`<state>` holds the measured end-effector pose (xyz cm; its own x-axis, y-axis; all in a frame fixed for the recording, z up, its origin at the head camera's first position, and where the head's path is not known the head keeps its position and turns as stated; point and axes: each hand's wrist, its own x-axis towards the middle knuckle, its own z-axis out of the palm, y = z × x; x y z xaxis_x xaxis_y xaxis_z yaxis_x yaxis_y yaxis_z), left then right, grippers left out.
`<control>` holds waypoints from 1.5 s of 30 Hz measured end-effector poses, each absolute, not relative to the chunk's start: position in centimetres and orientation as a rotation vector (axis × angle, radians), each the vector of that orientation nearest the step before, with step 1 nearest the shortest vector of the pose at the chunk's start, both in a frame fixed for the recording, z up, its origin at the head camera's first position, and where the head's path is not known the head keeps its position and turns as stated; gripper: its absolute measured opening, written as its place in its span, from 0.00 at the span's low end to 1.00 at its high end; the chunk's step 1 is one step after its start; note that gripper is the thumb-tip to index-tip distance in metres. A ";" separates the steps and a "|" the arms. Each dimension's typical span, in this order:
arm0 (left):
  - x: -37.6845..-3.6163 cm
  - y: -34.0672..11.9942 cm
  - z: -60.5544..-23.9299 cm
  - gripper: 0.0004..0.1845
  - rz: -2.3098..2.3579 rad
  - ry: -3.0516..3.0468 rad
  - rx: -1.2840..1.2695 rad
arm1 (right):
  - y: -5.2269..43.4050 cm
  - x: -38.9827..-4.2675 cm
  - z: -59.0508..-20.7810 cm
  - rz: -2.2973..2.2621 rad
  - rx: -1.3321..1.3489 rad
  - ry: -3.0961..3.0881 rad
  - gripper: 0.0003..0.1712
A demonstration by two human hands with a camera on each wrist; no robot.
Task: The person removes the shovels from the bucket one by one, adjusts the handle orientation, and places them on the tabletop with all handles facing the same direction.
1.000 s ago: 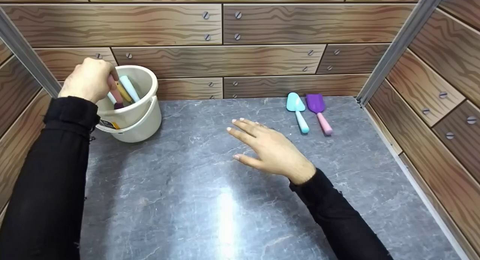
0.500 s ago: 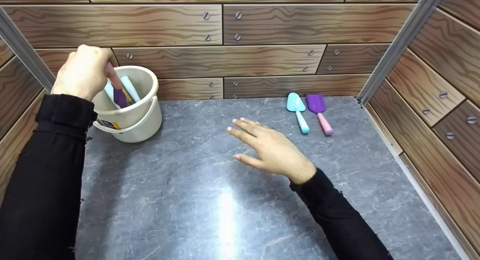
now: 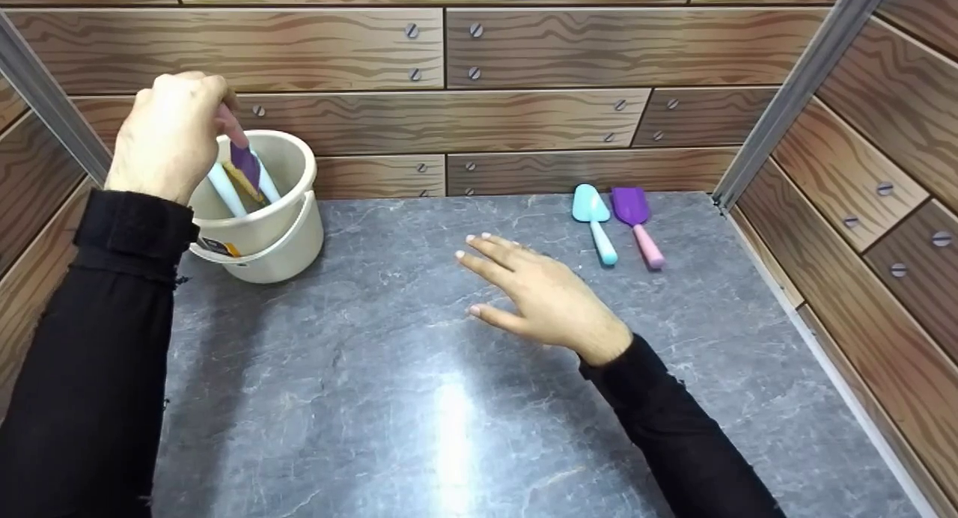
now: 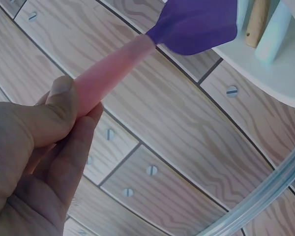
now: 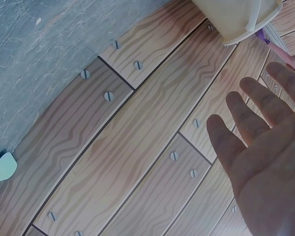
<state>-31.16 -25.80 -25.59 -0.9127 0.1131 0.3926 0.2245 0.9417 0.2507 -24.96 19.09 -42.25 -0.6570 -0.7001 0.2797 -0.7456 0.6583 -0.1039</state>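
My left hand (image 3: 168, 132) pinches the pink handle of a purple-bladed spatula (image 4: 110, 73) between thumb and fingers. In the head view its blade points down over the mouth of a cream bucket (image 3: 288, 237) at the left. Inside the bucket stand pale blue handles (image 4: 275, 32) and a wooden handle (image 4: 257, 22). My right hand (image 3: 550, 297) hovers palm down over the middle of the table, fingers spread, holding nothing. Beyond it lie a light blue spatula (image 3: 595, 222) and another purple spatula with a pink handle (image 3: 638, 226), side by side.
The grey marbled table (image 3: 337, 398) reaches back to a wood-patterned wall (image 3: 434, 121). A second wood-patterned panel (image 3: 883, 144) bounds the right side. The bucket's white bail handle (image 3: 288, 237) hangs down across its front.
My left hand has risen, drawing the purple spatula up so its blade now shows above the bucket's contents. The right hand has barely moved.
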 end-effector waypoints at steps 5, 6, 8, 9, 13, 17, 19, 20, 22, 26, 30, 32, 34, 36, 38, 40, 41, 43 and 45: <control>-31.2 -25.1 -25.7 0.14 -0.394 -2.624 -0.294 | 19.2 -25.0 -42.3 0.300 1.176 -2.661 0.44; -31.2 -24.9 -25.7 0.14 -0.391 -2.601 -0.306 | 19.2 -25.0 -42.3 0.296 1.174 -2.662 0.44; -31.2 -24.7 -25.9 0.12 -0.372 -2.557 -0.326 | 19.2 -25.0 -42.3 0.288 1.172 -2.659 0.44; -31.1 -24.5 -25.9 0.10 -0.363 -2.534 -0.334 | 19.2 -25.0 -42.2 0.286 1.170 -2.658 0.44; -31.0 -24.0 -26.3 0.08 -0.325 -2.458 -0.362 | 19.3 -25.0 -42.2 0.282 1.164 -2.658 0.44; -30.8 -23.7 -26.7 0.09 -0.308 -2.392 -0.400 | 19.3 -25.1 -42.3 0.294 1.158 -2.664 0.44; -30.7 -23.5 -26.8 0.10 -0.299 -2.366 -0.424 | 19.4 -25.1 -42.3 0.305 1.156 -2.661 0.43; -30.7 -23.5 -26.9 0.09 -0.297 -2.358 -0.435 | 19.4 -25.1 -42.2 0.309 1.155 -2.659 0.43; -30.6 -23.3 -27.0 0.09 -0.300 -2.348 -0.453 | 19.4 -25.2 -42.2 0.313 1.153 -2.654 0.43; -30.6 -22.9 -27.4 0.09 -0.299 -2.335 -0.474 | 19.6 -25.3 -42.2 0.304 1.149 -2.648 0.44; -30.6 -22.4 -27.8 0.08 -0.289 -2.309 -0.502 | 19.7 -25.3 -42.1 0.311 1.143 -2.654 0.44; -30.6 -22.1 -28.1 0.09 -0.297 -2.303 -0.521 | 19.8 -25.4 -42.1 0.314 1.137 -2.659 0.44; -30.6 -21.8 -28.3 0.09 -0.301 -2.303 -0.542 | 19.9 -25.4 -42.1 0.315 1.128 -2.665 0.44; -30.5 -21.5 -28.6 0.10 -0.310 -2.303 -0.558 | 20.0 -25.4 -42.1 0.317 1.121 -2.668 0.44; -30.5 -21.3 -28.9 0.11 -0.304 -2.306 -0.568 | 20.1 -25.4 -42.1 0.322 1.116 -2.669 0.44; -30.5 -21.0 -29.2 0.11 -0.297 -2.306 -0.573 | 20.2 -25.5 -42.1 0.328 1.114 -2.666 0.44; -30.5 -20.9 -29.4 0.12 -0.297 -2.306 -0.578 | 20.2 -25.5 -42.1 0.332 1.113 -2.662 0.44; -30.6 -20.6 -29.7 0.14 -0.298 -2.304 -0.594 | 20.3 -25.6 -42.2 0.339 1.109 -2.655 0.44; -30.6 -20.3 -30.1 0.14 -0.297 -2.294 -0.620 | 20.3 -25.6 -42.2 0.341 1.106 -2.652 0.44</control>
